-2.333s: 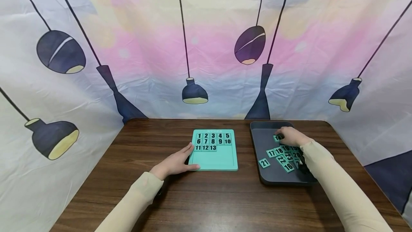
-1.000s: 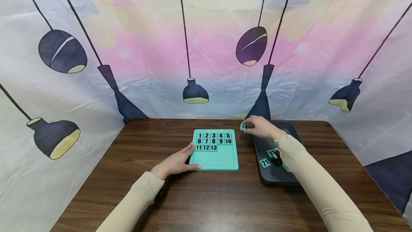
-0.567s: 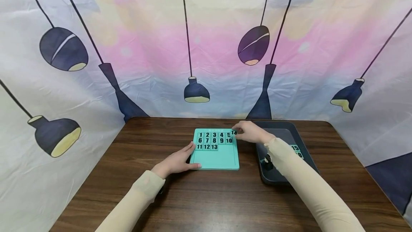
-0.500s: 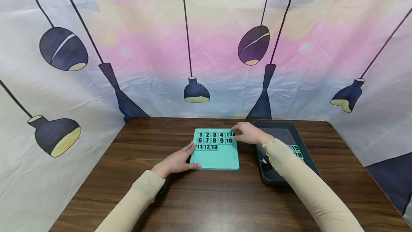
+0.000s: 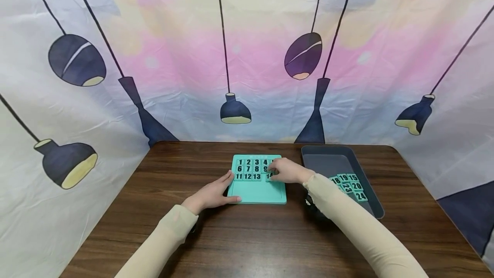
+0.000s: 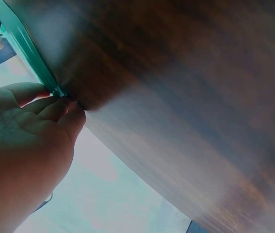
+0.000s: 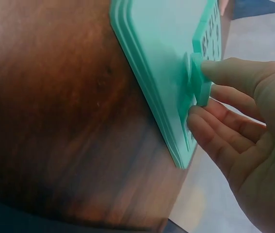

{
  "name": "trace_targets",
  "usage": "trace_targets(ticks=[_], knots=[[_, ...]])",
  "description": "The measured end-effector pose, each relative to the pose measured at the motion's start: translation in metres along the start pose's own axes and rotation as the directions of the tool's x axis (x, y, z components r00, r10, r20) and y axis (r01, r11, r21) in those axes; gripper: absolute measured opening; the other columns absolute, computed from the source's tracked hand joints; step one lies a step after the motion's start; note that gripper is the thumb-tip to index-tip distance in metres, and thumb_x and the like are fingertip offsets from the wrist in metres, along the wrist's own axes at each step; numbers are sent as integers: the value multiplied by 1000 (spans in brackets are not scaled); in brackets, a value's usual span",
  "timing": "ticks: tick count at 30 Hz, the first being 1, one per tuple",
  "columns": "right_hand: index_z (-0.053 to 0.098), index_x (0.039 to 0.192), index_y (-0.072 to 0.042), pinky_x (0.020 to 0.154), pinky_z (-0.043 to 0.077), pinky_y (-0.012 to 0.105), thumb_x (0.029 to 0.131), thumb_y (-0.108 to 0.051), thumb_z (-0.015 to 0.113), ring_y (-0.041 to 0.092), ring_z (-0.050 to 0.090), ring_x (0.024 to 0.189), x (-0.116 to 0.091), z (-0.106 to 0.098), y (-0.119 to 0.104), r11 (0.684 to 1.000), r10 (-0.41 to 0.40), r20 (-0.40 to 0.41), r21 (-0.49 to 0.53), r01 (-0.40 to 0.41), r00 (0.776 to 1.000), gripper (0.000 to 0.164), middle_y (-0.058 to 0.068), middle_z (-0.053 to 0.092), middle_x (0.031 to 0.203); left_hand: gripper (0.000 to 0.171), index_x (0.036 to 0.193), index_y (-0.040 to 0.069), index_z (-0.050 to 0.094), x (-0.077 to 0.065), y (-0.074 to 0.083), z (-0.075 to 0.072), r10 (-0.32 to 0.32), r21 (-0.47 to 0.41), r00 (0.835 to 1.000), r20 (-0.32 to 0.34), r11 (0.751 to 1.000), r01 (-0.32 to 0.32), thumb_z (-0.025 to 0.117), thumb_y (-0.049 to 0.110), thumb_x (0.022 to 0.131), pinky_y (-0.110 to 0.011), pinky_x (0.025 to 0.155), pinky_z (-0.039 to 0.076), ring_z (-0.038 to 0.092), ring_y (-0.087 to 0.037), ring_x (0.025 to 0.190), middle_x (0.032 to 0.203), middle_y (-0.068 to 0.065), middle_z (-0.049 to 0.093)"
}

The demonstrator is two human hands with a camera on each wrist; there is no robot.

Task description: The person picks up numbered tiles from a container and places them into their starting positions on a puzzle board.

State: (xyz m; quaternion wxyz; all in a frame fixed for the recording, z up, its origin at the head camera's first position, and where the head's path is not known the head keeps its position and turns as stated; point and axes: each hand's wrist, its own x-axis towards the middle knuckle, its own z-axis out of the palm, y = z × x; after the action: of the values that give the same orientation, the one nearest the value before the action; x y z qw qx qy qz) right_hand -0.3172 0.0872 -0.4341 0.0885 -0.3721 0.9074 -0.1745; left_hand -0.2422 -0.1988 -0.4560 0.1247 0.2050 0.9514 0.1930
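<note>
A turquoise number board (image 5: 254, 193) lies on the table with tiles 1 to 13 in rows; the right-hand tiles of the top rows are partly covered by my right hand (image 5: 287, 170). That hand pinches a turquoise number tile 14 (image 5: 269, 176) just right of tile 13, over the third row. In the right wrist view the tile (image 7: 202, 82) stands tilted between thumb and fingers, close to the board's surface. My left hand (image 5: 211, 194) rests against the board's near-left corner, its fingers along the left edge and its thumb at the front edge.
A dark grey tray (image 5: 326, 161) stands right of the board. Loose number tiles (image 5: 349, 186), among them 15, 18, 19, 20, 23 and 24, lie in it, partly behind the right sleeve (image 5: 347, 218). A printed curtain (image 5: 185, 115) hangs behind the brown wooden table (image 5: 247, 239).
The right hand took tile 14 from the tray, carried it left over the board's top right corner, then down towards the third row. The left hand has stayed at the board.
</note>
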Motion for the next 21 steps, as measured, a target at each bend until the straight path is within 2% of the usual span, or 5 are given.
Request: trace_targets(ticks=[6,14,21], knots=[[65,117,-8,73,47,30,88,-20,66,14,55,87,3,9,-6,999,2,-2,-33,-2,1000,31,5,58,110,96,150,12,16,1,0,1,-10,0,1000,-1,1000,10,54,67,81,-46,103,30,23,-26,136,155,-6,7],[66,116,-6,81,46,34,87,-16,67,22,54,101,9,15,-15,992,-35,-45,-124,29,998,30,7,58,110,96,150,11,16,3,-1,1,-10,3,1000,-4,1000,10,53,67,81,-45,103,30,23,-26,136,155,-7,7],[66,116,-7,78,46,31,86,-16,69,19,54,95,7,15,-17,991,-15,-57,-132,8,998,31,6,57,107,96,150,12,16,3,0,2,-14,7,1000,-11,1000,14,53,67,80,-45,102,31,23,-25,136,155,-7,8]])
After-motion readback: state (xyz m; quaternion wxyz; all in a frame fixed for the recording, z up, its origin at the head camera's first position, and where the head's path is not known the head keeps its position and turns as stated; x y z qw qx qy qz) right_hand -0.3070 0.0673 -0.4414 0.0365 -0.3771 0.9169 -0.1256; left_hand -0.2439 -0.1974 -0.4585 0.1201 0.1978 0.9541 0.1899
